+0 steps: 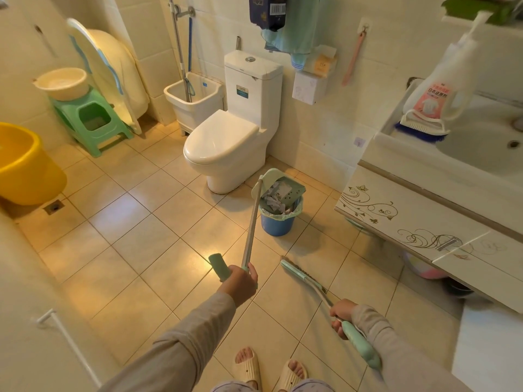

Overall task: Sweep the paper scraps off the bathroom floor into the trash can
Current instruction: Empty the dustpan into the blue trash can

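Fingers [249, 271] clench the dustpan [278, 188] tipped over the bin [278, 222] by the toilet [226, 142]; right hand [341, 314] grips the broom [305, 278].

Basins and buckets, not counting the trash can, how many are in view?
2: a cream basin sits on the green stool at the left wall; a yellow bucket stands on the floor at the left edge. Others may be hidden.

Warm, fairly bright indoor light, soft glare patch on the floor tiles [195, 250], wide-angle bending at edges, detergent bottle [441, 89] blurred, centre sharp
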Demonstrator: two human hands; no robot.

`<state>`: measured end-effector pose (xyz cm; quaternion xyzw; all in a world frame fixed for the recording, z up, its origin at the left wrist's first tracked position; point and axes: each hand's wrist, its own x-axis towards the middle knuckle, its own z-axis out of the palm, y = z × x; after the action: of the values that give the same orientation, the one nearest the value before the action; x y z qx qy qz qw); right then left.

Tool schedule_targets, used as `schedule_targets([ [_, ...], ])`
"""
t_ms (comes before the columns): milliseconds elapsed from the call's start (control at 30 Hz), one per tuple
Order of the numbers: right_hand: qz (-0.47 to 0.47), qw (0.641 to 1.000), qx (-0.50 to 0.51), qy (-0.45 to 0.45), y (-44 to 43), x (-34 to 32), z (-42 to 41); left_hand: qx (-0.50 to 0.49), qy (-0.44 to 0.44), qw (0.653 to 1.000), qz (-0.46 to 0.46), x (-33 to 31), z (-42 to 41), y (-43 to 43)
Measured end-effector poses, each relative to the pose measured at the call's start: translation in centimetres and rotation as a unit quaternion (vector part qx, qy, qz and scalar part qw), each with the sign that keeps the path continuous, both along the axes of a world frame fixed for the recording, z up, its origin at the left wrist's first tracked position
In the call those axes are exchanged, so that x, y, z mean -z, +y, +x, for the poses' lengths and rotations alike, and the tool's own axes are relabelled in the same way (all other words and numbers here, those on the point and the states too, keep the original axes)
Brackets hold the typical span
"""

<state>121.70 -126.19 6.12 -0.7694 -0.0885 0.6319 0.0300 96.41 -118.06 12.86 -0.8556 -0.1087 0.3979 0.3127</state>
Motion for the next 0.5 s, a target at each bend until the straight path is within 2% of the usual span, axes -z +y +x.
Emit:
schedule_targets([
  [133, -0.007, 1.000, -0.004, -0.005, -0.7, 0.3, 0.1, 0.042, 0.000, 0.999, 0.032, -2.2, 1.4, 1.7],
  [333, 0.001, 1.000, -0.006, -0.014, -0.5, 0.6, -0.1, 0.053, -0.001, 0.995, 0.083, -6.9, 1.3, 6.2],
  [500, -0.004, 1.000, -0.016, -0.015, -0.6, 1.0, -0.5, 0.136, 0.047, 0.987, 0.066, -4.9, -1.2, 5.2],
])
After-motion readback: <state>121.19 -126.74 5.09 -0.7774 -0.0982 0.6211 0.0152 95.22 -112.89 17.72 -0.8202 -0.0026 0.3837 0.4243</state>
